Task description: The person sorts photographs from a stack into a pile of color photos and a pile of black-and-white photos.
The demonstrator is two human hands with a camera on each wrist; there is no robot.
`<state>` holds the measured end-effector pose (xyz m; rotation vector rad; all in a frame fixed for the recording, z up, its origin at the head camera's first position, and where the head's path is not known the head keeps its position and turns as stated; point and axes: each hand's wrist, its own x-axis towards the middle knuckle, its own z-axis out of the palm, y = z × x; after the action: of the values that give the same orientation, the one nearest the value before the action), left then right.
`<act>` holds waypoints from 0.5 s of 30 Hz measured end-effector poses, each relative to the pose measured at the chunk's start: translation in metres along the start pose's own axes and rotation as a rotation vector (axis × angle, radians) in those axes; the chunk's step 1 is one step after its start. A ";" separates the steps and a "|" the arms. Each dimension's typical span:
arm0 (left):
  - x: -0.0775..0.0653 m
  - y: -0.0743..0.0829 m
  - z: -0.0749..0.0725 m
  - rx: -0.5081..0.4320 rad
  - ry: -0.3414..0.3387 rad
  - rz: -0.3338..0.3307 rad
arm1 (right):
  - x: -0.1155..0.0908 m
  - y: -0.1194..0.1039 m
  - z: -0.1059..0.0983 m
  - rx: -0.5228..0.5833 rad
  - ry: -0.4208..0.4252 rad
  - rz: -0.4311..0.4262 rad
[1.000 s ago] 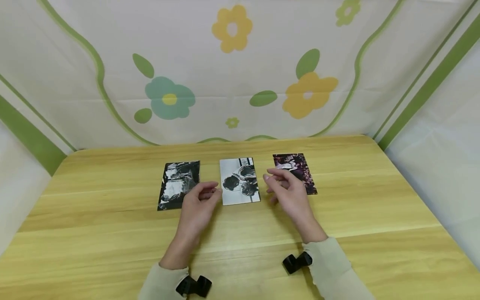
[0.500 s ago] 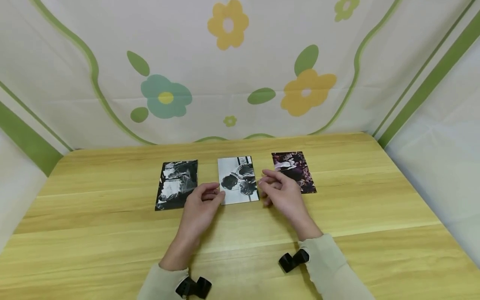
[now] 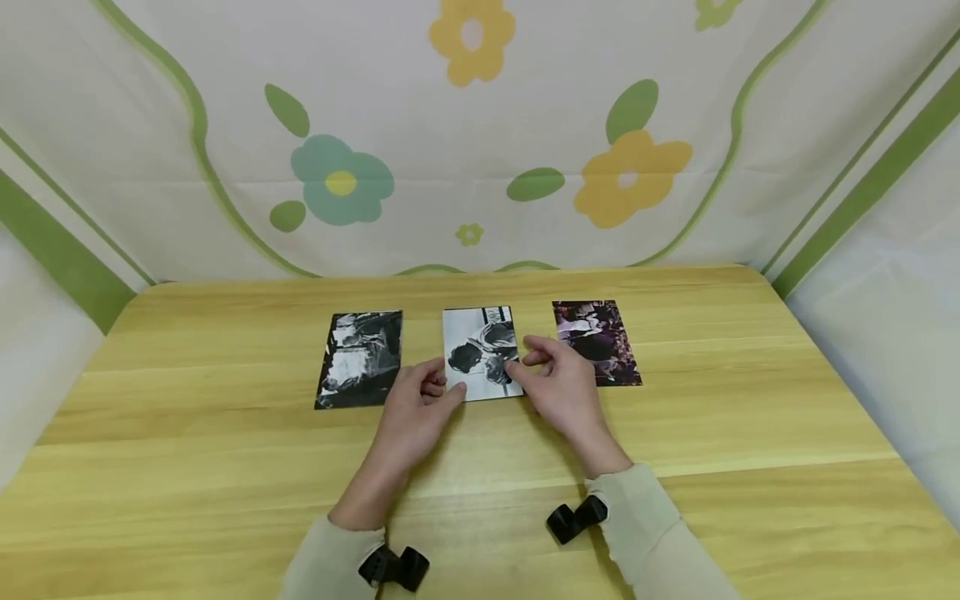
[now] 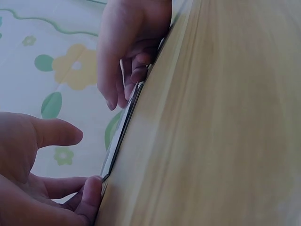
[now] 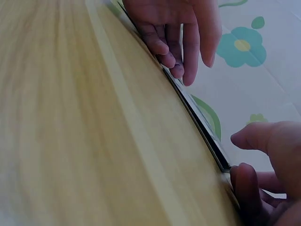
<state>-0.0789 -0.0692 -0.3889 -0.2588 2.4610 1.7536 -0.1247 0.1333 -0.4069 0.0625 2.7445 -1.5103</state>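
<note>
Flanking the middle photo (image 3: 480, 346): left hand (image 3: 416, 412) touches its left edge, right hand (image 3: 564, 388) its right edge. Hands apart from each other, thumbs raised clear of the fingers. Middle photo lies on table (image 3: 480, 475), between left photo (image 3: 362, 354) and right photo (image 3: 609, 337).

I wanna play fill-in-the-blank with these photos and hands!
The pale black-and-white rectangular photo lies ____ the dark black-and-white rectangular photo and the dark purple rectangular photo.
The dark purple photo is nearer the person's ____ hand than the left hand.
The teal printed flower on the white cloth has a ____ centre.
Missing words: between; right; yellow.
</note>
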 end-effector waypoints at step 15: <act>0.001 0.000 0.005 0.108 -0.013 0.033 | -0.002 -0.001 0.002 -0.161 0.002 -0.050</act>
<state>-0.0797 -0.0644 -0.3904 -0.1975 2.5546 1.6227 -0.1227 0.1308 -0.4073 -0.0052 2.8790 -1.2933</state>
